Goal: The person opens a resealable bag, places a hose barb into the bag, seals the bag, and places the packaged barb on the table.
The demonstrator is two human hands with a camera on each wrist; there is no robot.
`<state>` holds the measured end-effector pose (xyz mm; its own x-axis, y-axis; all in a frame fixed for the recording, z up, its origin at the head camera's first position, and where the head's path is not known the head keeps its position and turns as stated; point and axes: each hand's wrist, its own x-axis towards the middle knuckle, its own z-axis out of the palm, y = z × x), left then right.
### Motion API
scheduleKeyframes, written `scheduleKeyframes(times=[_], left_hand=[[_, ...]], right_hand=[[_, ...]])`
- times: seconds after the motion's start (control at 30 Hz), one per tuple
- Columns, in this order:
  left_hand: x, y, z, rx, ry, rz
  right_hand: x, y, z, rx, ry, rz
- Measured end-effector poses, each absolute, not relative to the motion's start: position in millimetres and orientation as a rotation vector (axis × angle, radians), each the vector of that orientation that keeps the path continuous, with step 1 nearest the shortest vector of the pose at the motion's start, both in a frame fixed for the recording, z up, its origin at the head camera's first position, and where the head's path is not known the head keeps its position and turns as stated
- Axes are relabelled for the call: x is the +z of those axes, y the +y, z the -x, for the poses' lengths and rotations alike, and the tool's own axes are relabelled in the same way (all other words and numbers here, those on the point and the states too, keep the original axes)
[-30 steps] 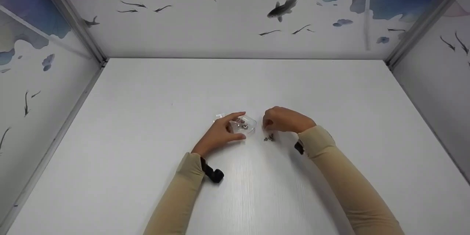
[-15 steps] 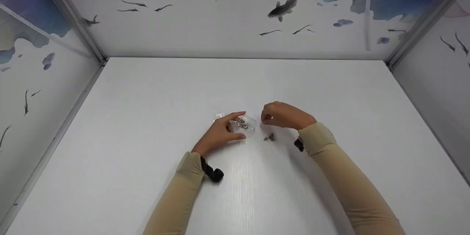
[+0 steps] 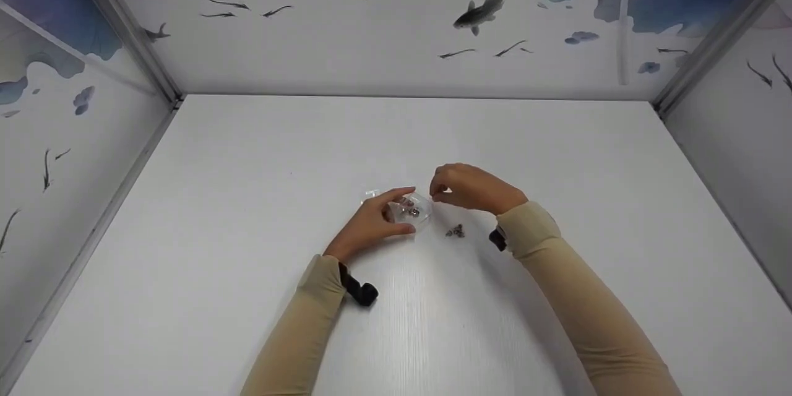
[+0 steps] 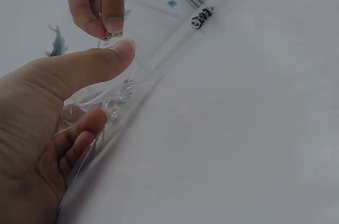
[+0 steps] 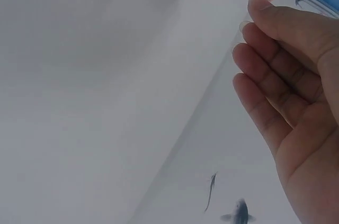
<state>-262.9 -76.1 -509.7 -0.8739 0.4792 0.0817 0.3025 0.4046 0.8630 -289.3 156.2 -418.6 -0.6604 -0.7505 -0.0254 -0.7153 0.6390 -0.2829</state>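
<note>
My left hand (image 3: 368, 226) curls its thumb and fingers around a clear plastic container (image 3: 423, 215), with several shiny metal pieces (image 3: 413, 213) visible inside. In the left wrist view, my right hand (image 4: 98, 1) pinches a small silvery metal part (image 4: 108, 36) between thumb and index finger, just over the container's open side. The head view has this right hand (image 3: 476, 189) at the container's far right rim. Several small metal parts with dark rings (image 3: 456, 231) lie in a little pile on the table, right of the container.
A bit of clear plastic (image 3: 371, 193) shows behind my left hand. The white table (image 3: 408, 322) is bounded by printed panels at the back (image 3: 396, 62) and both sides, joined by grey metal posts (image 3: 117, 25).
My right hand has risen away from the pile of metal parts and moved left and back to the container's rim. My left hand keeps its grip and place.
</note>
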Motion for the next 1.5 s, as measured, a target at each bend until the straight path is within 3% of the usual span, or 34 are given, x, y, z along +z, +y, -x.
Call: scheduleKeyframes(times=[0.93, 1.5], left_hand=[[-508.9, -76.2, 261.7, 1.490, 2.456, -0.696], [-510.0, -75.6, 263.2, 1.467, 2.488, -0.676]], right_hand=[[-421.7, 144.0, 287.3, -0.409, 2.701, 1.361], [-424.6, 162.1, 285.5, -0.409, 2.630, 1.118]])
